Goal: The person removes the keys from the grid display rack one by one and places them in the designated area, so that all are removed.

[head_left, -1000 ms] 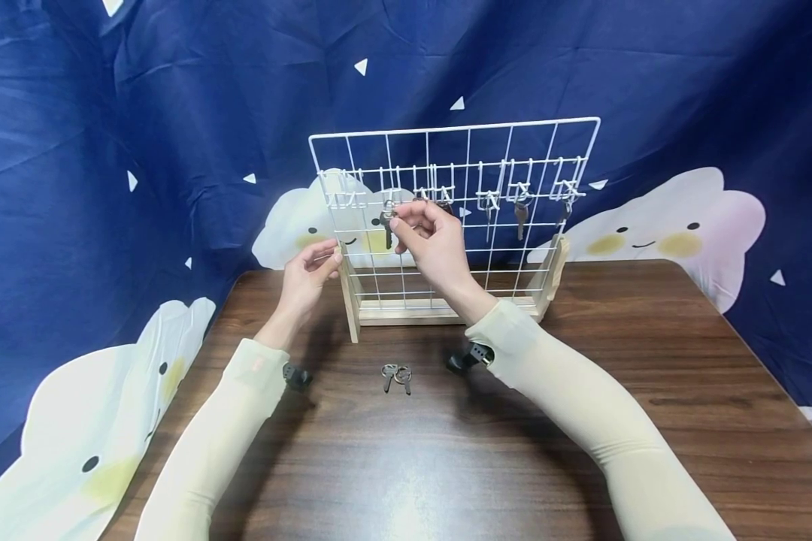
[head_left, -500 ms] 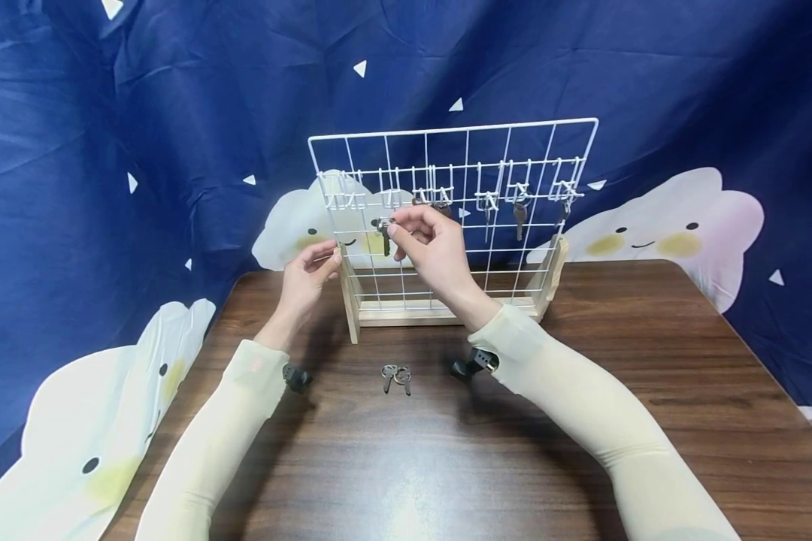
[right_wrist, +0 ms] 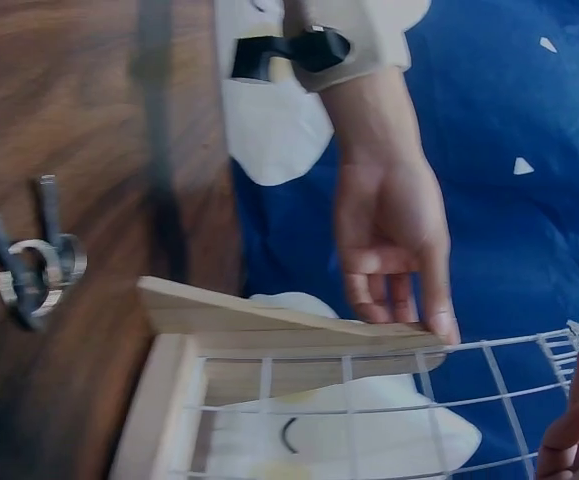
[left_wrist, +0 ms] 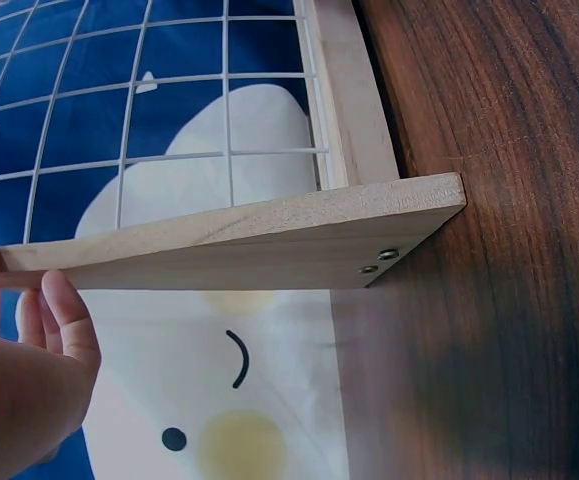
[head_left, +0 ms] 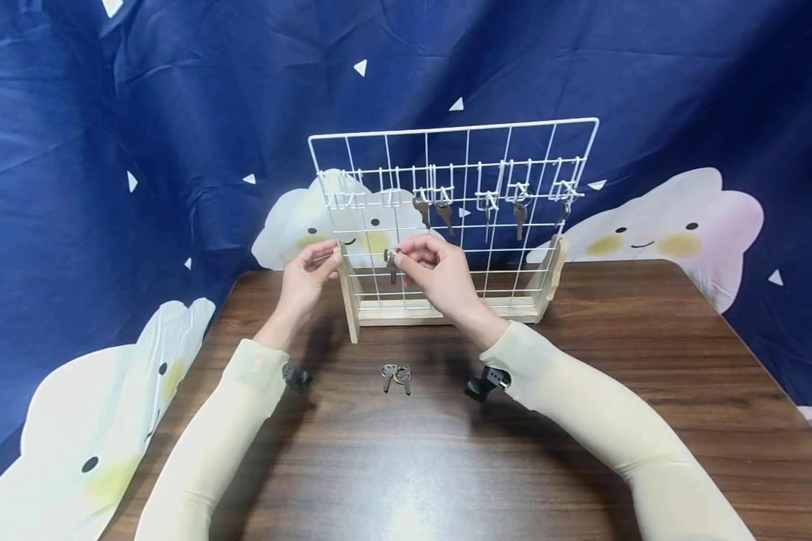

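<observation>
In front of the open lower grid (head_left: pixel 490 249), the right hand (head_left: pixel 443 272) pinches a key (head_left: pixel 393 272), the left hand (head_left: pixel 304 274) a wooden edge (head_left: pixel 348 297).

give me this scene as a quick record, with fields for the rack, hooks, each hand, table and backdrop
rack: white wire and pale wood
hooks: in a row across the rack, several with hanging keys
left hand: grips the rack's wooden side
right hand: pinches a key, off the hooks
table: brown, two loose keys lying together
backdrop: blue with clouds
</observation>
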The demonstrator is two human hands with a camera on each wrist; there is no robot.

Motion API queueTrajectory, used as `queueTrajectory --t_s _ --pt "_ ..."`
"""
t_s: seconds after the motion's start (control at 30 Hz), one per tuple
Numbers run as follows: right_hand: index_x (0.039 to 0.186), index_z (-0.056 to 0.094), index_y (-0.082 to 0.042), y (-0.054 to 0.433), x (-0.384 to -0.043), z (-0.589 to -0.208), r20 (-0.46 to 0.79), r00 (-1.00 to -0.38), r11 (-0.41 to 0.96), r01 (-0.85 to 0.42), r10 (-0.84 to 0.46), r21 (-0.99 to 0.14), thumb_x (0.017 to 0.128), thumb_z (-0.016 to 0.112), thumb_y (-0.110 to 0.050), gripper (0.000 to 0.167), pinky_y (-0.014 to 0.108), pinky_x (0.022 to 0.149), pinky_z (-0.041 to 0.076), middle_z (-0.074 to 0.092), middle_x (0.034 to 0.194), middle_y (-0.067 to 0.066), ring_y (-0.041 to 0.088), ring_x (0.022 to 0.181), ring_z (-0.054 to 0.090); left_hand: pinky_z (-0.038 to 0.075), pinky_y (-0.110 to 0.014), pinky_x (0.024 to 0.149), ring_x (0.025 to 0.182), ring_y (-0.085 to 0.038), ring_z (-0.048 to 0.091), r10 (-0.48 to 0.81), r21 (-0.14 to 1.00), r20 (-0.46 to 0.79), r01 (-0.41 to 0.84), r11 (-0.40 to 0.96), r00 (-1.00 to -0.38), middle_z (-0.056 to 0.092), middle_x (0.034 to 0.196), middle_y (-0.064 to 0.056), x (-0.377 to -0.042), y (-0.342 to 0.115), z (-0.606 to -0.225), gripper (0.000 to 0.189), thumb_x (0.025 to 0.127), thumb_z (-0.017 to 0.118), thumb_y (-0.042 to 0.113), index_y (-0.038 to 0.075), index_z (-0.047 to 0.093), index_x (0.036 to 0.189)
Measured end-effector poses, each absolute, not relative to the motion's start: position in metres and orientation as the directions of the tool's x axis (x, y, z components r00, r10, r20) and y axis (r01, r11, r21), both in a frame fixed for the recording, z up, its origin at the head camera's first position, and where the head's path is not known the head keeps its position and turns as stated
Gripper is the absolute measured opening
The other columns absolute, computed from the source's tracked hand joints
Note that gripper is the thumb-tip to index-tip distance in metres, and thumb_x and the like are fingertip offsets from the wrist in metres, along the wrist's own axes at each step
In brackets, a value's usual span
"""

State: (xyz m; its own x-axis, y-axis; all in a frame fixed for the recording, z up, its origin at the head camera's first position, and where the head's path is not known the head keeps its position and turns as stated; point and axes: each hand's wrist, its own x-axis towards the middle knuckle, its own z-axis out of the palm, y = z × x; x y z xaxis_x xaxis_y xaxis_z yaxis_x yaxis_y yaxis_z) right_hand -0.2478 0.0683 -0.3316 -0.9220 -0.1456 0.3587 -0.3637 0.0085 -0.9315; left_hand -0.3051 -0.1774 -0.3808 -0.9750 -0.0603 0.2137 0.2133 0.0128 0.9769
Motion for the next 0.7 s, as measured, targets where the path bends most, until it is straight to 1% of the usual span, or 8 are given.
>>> queueTrajectory --t_s 0.1,0.17,0.23,0.3,0.4,0.5,0.6,0.7 --pt "0.105 0.069 0.000 0.072 -0.247 -0.341 0.315 -0.936 0.043 -0.325 -0.159 -0.945 0.090 0.072 -0.012 0.019 0.032 0.066 0.063 0.073 0.077 -0.002 0.013 0.061 0.066 0.061 -0.035 0.092 0.100 -0.005 0.066 -0.060 0.977 0.215 0.214 0.023 -0.975 0.067 0.114 0.004 -0.304 -0.177 -0.380 0.040 0.092 0.071 0.008 0.001 0.061 0.131" --pt "0.104 0.069 0.000 0.074 -0.247 -0.346 0.294 -0.942 0.058 -0.306 -0.161 -0.950 0.090 0.072 -0.012 0.019 0.029 0.063 0.062 0.075 0.080 0.002 0.016 0.061 0.067 0.060 -0.036 0.092 0.100 -0.005 0.066 -0.060 0.977 0.213 0.212 0.025 -0.975 0.067 0.115 0.004 -0.304 -0.177 -0.380 0.041 0.092 0.071 0.009 0.001 0.061 0.131" --pt "0.104 0.069 -0.001 0.076 -0.247 -0.352 0.283 -0.946 0.071 -0.296 -0.158 -0.952 0.090 0.073 -0.013 0.019 0.025 0.058 0.059 0.076 0.081 0.004 0.018 0.060 0.067 0.061 -0.032 0.090 0.101 -0.006 0.066 -0.061 0.978 0.209 0.208 0.020 -0.976 0.067 0.116 0.002 -0.304 -0.177 -0.379 0.041 0.092 0.071 0.009 0.002 0.061 0.131" --pt "0.103 0.070 -0.002 0.078 -0.247 -0.355 0.284 -0.946 0.088 -0.300 -0.154 -0.950 0.090 0.073 -0.013 0.018 0.022 0.053 0.053 0.076 0.081 0.004 0.019 0.058 0.066 0.061 -0.028 0.088 0.101 -0.006 0.066 -0.063 0.979 0.205 0.205 0.016 -0.977 0.066 0.116 0.001 -0.303 -0.177 -0.379 0.041 0.092 0.071 0.009 0.001 0.061 0.131" --pt "0.102 0.070 -0.003 0.080 -0.247 -0.362 0.276 -0.948 0.111 -0.295 -0.161 -0.949 0.090 0.073 -0.014 0.017 0.020 0.051 0.049 0.076 0.080 0.003 0.017 0.058 0.065 0.061 -0.027 0.087 0.101 -0.007 0.066 -0.066 0.980 0.201 0.201 0.009 -0.977 0.066 0.117 0.000 -0.303 -0.177 -0.379 0.042 0.092 0.071 0.010 0.001 0.061 0.131" --pt "0.102 0.070 -0.003 0.081 -0.245 -0.368 0.265 -0.949 0.134 -0.289 -0.172 -0.948 0.090 0.073 -0.014 0.017 0.020 0.052 0.048 0.076 0.082 0.008 0.016 0.058 0.064 0.060 -0.031 0.090 0.101 -0.007 0.066 -0.064 0.979 0.202 0.202 0.015 -0.977 0.066 0.117 0.000 -0.303 -0.177 -0.379 0.042 0.092 0.071 0.010 0.001 0.060 0.132" --pt "0.102 0.070 -0.002 0.083 -0.243 -0.375 0.251 -0.952 0.144 -0.277 -0.177 -0.950 0.090 0.073 -0.013 0.017 0.022 0.053 0.049 0.076 0.086 0.016 0.021 0.059 0.065 0.060 -0.036 0.094 0.101 -0.007 0.066 -0.061 0.979 0.206 0.205 0.020 -0.977 0.066 0.117 0.000 -0.304 -0.177 -0.379 0.042 0.093 0.070 0.010 0.001 0.060 0.132" --pt "0.101 0.070 -0.002 0.084 -0.240 -0.382 0.225 -0.957 0.135 -0.252 -0.185 -0.958 0.089 0.073 -0.012 0.015 0.024 0.054 0.052 0.076 0.087 0.016 0.026 0.060 0.065 0.060 -0.033 0.092 0.101 -0.007 0.066 -0.062 0.979 0.206 0.205 0.016 -0.977 0.066 0.117 0.000 -0.304 -0.177 -0.379 0.041 0.093 0.070 0.009 0.000 0.060 0.132"
